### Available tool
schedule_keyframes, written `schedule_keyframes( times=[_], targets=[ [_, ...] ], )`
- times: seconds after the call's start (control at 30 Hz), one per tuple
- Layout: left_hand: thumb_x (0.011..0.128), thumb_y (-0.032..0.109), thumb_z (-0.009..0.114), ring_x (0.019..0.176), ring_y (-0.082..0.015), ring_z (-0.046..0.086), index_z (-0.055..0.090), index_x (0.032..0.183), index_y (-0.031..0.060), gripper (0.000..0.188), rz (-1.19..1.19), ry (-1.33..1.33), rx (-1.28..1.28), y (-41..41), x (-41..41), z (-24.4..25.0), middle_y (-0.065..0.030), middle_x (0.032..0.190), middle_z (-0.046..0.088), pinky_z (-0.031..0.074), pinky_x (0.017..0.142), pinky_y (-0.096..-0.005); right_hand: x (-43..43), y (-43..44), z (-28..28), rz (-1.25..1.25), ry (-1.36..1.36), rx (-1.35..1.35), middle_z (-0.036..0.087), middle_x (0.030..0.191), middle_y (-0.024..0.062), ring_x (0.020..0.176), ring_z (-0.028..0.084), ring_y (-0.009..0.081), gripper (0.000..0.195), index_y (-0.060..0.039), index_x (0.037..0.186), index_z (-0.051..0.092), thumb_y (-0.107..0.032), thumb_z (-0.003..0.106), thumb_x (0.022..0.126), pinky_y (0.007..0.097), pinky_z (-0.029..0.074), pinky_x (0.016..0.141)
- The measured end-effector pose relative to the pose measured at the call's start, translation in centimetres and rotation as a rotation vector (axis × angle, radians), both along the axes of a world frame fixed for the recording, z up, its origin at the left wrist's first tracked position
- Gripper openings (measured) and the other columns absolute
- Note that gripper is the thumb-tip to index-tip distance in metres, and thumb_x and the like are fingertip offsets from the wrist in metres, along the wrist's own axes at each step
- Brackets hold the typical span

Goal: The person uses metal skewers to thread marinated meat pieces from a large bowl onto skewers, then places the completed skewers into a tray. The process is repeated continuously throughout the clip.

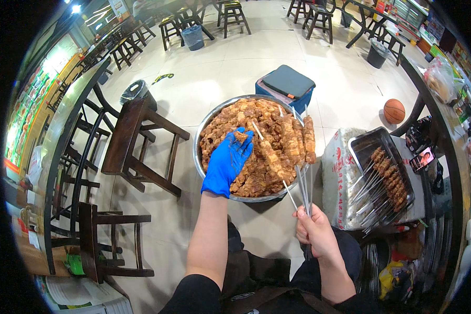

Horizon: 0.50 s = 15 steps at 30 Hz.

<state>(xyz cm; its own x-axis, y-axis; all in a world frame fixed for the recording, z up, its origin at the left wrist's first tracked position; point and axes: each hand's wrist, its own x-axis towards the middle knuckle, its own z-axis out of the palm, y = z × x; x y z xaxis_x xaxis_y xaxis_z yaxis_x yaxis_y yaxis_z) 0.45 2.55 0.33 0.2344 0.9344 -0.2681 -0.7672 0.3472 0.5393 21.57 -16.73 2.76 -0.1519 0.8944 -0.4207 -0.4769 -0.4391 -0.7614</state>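
Note:
A wide metal basin (pixel 196 157) stands before me, heaped with chunks of marinated raw meat (pixel 235 112). My left hand (pixel 229 157), in a blue disposable glove, is over the heap with a piece of meat (pixel 240 136) at its fingers. Bare, my right hand (pixel 316 231) grips the lower ends of several thin metal skewers (pixel 307 192). Meat is threaded on their upper parts. One loaded skewer (pixel 271 159) leans left, apart from the bunch of meat skewers (pixel 296 137), its bare tip pointing toward my gloved fingers.
At right, a black tray (pixel 361 145) of loaded skewers (pixel 390 178) rests on a white foam box (pixel 337 176), beside a lit phone (pixel 422 159). Behind the basin is a blue cooler bag (pixel 286 84). Wooden stools (pixel 125 137) stand left; a basketball (pixel 394 111) lies right.

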Motion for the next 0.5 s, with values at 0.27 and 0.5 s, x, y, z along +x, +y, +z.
schedule_keyframes(
  times=[0.27, 0.5],
  targets=[
    [0.091, 0.009, 0.054, 0.098, -0.0153, 0.058, 0.056, 0.118, 0.0074, 0.026, 0.056, 0.097, 0.015, -0.3, -1.1, 0.3, -0.0091, 0.114, 0.061, 0.050, 0.083, -0.0272, -0.5, -0.2, 0.0, 0.059, -0.056, 0.006, 0.034, 0.054, -0.0070, 0.042, 0.027, 0.0025, 0.012, -0.0046, 0.094, 0.050, -0.016, 0.049, 0.097, 0.0207, 0.019, 0.039],
    [0.093, 0.010, 0.051, 0.094, -0.0165, 0.060, 0.055, 0.120, 0.0056, 0.027, 0.064, 0.289, 0.129, 0.0, -1.4, 0.0, -0.0107, 0.120, 0.059, 0.051, 0.080, -0.0263, -0.7, -0.1, -0.1, 0.046, -0.068, -0.021, 0.035, 0.055, -0.0065, 0.042, 0.028, 0.0028, 0.012, -0.0037, 0.095, 0.050, -0.016, 0.049, 0.097, 0.0204, 0.019, 0.039]
  ],
)
